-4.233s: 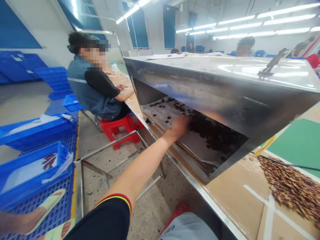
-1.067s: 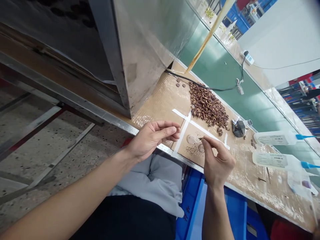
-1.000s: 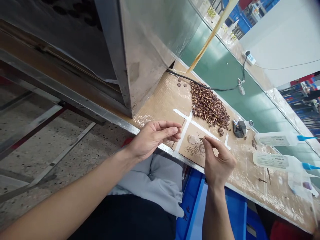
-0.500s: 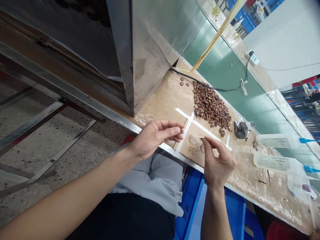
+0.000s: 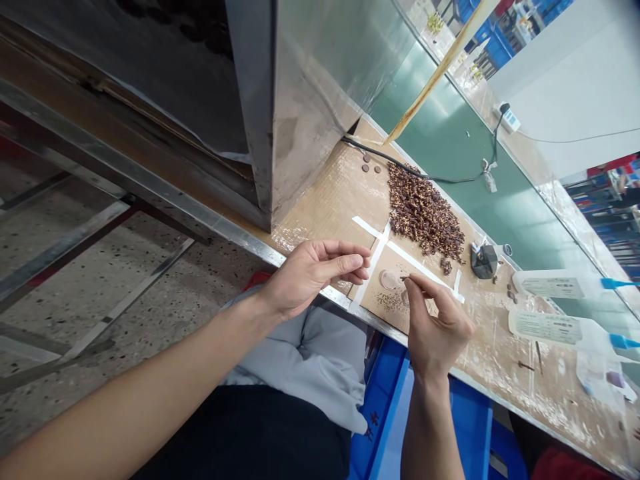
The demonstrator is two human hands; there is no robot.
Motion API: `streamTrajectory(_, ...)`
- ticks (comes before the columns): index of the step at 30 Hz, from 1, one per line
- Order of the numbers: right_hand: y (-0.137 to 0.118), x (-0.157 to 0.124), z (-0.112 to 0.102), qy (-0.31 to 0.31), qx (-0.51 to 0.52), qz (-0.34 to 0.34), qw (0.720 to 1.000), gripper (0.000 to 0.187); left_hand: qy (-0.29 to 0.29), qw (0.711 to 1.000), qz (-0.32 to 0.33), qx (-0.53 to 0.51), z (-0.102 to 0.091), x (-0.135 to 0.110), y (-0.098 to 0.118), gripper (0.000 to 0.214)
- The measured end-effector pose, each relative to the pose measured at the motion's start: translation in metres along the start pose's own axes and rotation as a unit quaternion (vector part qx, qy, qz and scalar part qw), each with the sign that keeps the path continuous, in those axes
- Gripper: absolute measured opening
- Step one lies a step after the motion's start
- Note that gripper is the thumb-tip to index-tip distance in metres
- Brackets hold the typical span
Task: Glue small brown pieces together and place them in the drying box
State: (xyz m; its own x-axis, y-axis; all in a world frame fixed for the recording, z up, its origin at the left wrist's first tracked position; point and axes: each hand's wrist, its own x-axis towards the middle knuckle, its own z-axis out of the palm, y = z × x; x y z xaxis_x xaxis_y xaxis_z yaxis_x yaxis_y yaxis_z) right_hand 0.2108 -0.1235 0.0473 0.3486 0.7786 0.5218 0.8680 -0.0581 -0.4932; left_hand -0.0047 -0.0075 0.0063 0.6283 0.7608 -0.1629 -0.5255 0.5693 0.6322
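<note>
My left hand [image 5: 320, 273] hovers at the bench's front edge, its thumb pressed to curled fingers. Whatever they hold, if anything, is hidden. Across from it my right hand [image 5: 437, 323] pinches a small dark piece [image 5: 404, 278] between thumb and fingertips, above the brown board. Below and between the hands sits a small round clear dish [image 5: 388, 279]. A second round dish [image 5: 406, 297] is partly covered by my right hand. Tiny crumb-like bits [image 5: 387, 302] are scattered around the dishes. Beyond lies a large heap of small brown and yellowish pieces [image 5: 425, 210].
A large metal cabinet [image 5: 305, 127] stands on the left. White tape strips [image 5: 373, 267] border the board. Behind the heap runs a black cable [image 5: 400, 162]. To the right are a dark holder [image 5: 483, 261] and two bottles with blue tips [image 5: 555, 283]. Blue bins [image 5: 387, 413] sit below the bench.
The view has shifted slightly, so the bench appears a little further right. Both hands keep nearly the same pose, and the small dark piece remains in my right fingertips.
</note>
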Motion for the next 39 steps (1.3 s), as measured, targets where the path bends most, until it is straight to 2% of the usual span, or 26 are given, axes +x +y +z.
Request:
streamTrajectory(13, -0.001, -0.001, -0.001, 0.000, -0.023, -0.064, 0.998, 0.011, -0.006, 1.000, -0.002, -0.004, -0.002, 0.000, -0.001, 0.024)
streamTrajectory(20, -0.001, -0.002, 0.000, 0.001, -0.024, -0.069, 0.997, 0.010, -0.009, 1.000, 0.005, -0.010, -0.001, 0.000, -0.001, 0.023)
streamTrajectory(25, 0.002, 0.002, -0.003, 0.029, -0.018, -0.033, 0.999, 0.012, -0.006, 1.000, 0.004, -0.010, -0.002, 0.001, -0.002, 0.022)
streamTrajectory(28, 0.006, 0.006, -0.002, 0.023, -0.013, -0.030, 0.999, 0.014, -0.003, 1.000, 0.000, -0.003, -0.002, 0.001, -0.003, 0.022)
streamTrajectory(34, 0.012, 0.010, 0.003, 0.003, -0.012, -0.061, 0.998, 0.015, -0.010, 1.000, -0.003, 0.003, -0.003, 0.002, -0.003, 0.022)
streamTrajectory(39, 0.016, 0.010, 0.006, 0.013, -0.016, -0.097, 0.995, 0.012, -0.017, 1.000, -0.006, 0.003, -0.003, 0.002, -0.002, 0.023)
